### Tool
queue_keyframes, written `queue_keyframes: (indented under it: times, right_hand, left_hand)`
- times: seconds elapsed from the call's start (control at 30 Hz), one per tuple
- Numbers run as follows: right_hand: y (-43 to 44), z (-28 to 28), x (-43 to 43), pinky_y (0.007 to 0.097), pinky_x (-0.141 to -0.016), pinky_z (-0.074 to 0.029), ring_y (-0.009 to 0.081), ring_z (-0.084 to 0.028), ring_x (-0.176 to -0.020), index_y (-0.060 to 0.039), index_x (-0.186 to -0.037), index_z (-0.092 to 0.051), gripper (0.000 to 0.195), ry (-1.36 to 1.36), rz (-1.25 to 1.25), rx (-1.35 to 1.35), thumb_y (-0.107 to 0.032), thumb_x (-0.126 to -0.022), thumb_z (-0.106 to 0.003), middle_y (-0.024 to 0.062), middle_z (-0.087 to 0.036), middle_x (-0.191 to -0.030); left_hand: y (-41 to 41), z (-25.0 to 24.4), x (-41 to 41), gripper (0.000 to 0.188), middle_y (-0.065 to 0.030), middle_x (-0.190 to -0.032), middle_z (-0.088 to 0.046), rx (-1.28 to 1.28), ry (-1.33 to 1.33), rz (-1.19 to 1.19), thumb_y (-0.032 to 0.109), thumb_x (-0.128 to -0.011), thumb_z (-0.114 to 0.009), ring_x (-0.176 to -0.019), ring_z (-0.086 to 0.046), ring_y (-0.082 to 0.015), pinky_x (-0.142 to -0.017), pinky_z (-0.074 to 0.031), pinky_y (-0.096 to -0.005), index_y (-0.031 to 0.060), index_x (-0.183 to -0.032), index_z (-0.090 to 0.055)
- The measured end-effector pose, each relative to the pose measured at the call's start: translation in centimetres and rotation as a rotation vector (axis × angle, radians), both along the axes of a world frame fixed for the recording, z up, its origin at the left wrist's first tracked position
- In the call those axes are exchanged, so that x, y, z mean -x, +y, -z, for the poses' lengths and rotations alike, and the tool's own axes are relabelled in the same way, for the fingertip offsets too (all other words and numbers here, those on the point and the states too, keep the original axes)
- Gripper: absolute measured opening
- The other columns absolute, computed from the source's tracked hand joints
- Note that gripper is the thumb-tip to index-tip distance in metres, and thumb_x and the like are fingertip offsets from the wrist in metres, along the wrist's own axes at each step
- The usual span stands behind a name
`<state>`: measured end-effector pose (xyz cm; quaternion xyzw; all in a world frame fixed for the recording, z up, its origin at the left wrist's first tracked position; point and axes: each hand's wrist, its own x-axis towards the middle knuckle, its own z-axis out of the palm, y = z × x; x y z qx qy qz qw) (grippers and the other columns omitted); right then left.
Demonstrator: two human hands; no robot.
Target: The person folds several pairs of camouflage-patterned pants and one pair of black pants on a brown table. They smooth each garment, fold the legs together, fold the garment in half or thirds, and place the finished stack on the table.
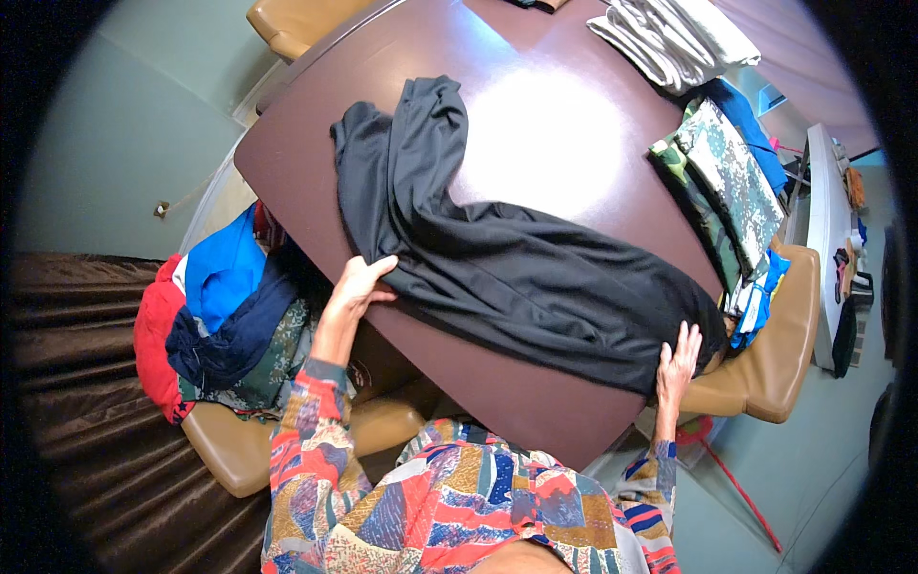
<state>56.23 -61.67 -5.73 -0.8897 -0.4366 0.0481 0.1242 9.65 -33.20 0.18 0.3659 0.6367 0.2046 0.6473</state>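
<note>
A pair of black trousers (pixel 531 265) lies spread and wrinkled across the dark brown table (pixel 287 165). Two leg ends bend away from me at the far left, and the other end hangs at the table's right edge. My left hand (pixel 356 285) pinches the near edge of the cloth, thumb on top and fingertips partly hidden beneath. On the right, my right hand (pixel 678 360) rests flat on the black fabric near its end, fingers slightly spread.
Folded camouflage clothes (pixel 731 186) and a white folded stack (pixel 674 43) sit along the table's right side. Heaped clothes (pixel 229 308) fill a tan chair (pixel 229 445) at left. Another tan chair (pixel 774 337) stands right. A bright glare (pixel 552 143) covers the table's middle.
</note>
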Motion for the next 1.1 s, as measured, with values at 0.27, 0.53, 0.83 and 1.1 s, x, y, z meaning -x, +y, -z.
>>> queue_keyframes:
  times: [0.27,0.53,0.83,1.1]
  right_hand:
    - [-3.5,2.9,0.9,0.0343,-0.11,-0.02,0.0285,-0.026,-0.135,-0.0025,-0.141,-0.026,0.057,0.339,0.178,-0.36,-0.015,-0.09,-0.047,0.0155,-0.027,-0.146]
    - [-8.8,5.0,2.8,0.0364,-0.11,-0.019,0.0266,-0.027,-0.133,-0.0033,-0.142,-0.023,0.061,0.85,0.724,-0.617,-0.033,-0.094,-0.045,0.0151,-0.027,-0.146]
    - [-7.1,7.0,2.1,0.0361,-0.112,-0.012,0.0234,-0.016,-0.137,-0.0029,-0.142,-0.023,0.074,1.176,0.914,-0.886,-0.051,-0.09,-0.043,0.0094,-0.02,-0.149]
    - [-9.0,8.2,-3.5,0.0494,-0.098,-0.039,0.0313,-0.052,-0.111,-0.0025,-0.117,-0.054,0.042,1.462,1.158,-1.027,-0.03,-0.086,-0.052,0.0129,-0.056,-0.121]
  left_hand:
    - [5.7,-1.2,0.4,0.015,-0.0055,-0.069,-0.062,-0.679,0.114,-0.169,0.017,-0.087,-0.059,-0.052,-0.058,-0.0093,-0.044,-0.043,-0.0195,0.0029,-0.086,-0.058]
    - [10.3,1.3,-5.0,0.037,-0.0123,-0.072,-0.064,-0.645,0.902,0.203,0.042,-0.074,-0.066,-0.067,-0.063,-0.0282,-0.065,-0.048,-0.0396,0.0073,-0.069,-0.058]
    - [11.8,1.4,-4.5,0.024,-0.0007,-0.064,-0.055,-0.85,0.141,-0.106,0.024,-0.081,-0.064,-0.056,-0.051,-0.0107,-0.057,-0.043,-0.0263,0.0045,-0.071,-0.057]
    - [7.7,-3.6,1.6,0.018,-0.0051,-0.088,-0.062,-0.573,-0.577,-0.436,0.018,-0.082,-0.058,-0.077,-0.06,-0.0179,-0.072,-0.052,-0.0306,0.0062,-0.095,-0.058]
